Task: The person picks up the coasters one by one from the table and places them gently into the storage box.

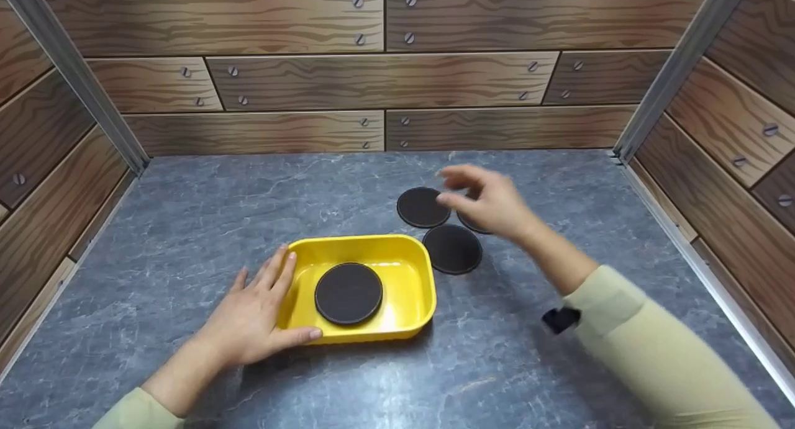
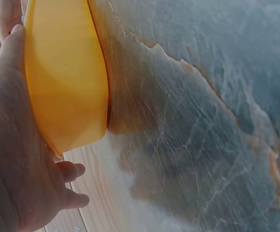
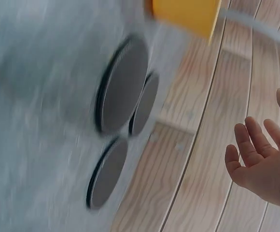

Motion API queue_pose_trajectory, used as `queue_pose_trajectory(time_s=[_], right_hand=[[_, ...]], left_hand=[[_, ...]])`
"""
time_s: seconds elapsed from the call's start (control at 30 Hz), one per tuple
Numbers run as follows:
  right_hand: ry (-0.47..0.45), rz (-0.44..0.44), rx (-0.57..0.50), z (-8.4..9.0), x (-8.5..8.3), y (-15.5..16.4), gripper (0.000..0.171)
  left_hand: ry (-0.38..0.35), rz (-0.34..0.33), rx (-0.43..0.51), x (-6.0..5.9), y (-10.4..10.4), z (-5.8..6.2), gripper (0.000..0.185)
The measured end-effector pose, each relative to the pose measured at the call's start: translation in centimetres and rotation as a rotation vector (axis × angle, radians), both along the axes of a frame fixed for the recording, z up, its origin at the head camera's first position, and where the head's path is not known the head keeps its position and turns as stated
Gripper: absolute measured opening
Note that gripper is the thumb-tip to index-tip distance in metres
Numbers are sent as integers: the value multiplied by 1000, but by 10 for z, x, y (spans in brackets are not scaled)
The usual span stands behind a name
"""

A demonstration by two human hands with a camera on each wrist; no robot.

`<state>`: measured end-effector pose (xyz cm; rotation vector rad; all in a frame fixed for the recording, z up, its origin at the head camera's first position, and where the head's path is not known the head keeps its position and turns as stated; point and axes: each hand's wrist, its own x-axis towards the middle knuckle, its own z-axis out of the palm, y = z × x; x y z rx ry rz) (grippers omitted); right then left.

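Stretching left to right, yellow tray (image 1: 404, 289), mouth upward.

Yellow tray (image 1: 407, 298): I can read no text on it
Black disc (image 1: 348, 293) in the tray: no letters or numbers that I can make out
Three black discs (image 1: 452, 249) to its far right: nothing I can read
Plank-patterned walls (image 1: 298, 19): no sign or label legible to me
Grey tabletop (image 1: 248, 199): no lettering I can read
Black piece (image 1: 561, 319) at my right cuff (image 1: 612, 298): too small to tell
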<state>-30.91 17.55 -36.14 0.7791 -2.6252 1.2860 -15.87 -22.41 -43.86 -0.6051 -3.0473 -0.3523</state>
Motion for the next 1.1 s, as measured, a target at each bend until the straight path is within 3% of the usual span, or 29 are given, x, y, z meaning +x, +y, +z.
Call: queue_pose_trajectory(time_s=[0.27,0.6,0.77,1.0,1.1], right_hand=[[-84,-82,8,-2,-39,48,53],[-217,-120,-40,-32,-62,79,61],[-270,-127,-65,-45,-66,89,63],[-381,-94,-37,-38,-52,87,68],[-435,-72,-18,-46,-57,92,73]], left_hand=[[7,-5,-5,0,1,2,124],[-12,6,-7,0,0,1,124],[12,0,4,0,-1,1,124],[20,-2,10,1,-1,0,123],[20,0,8,0,-1,0,123]])
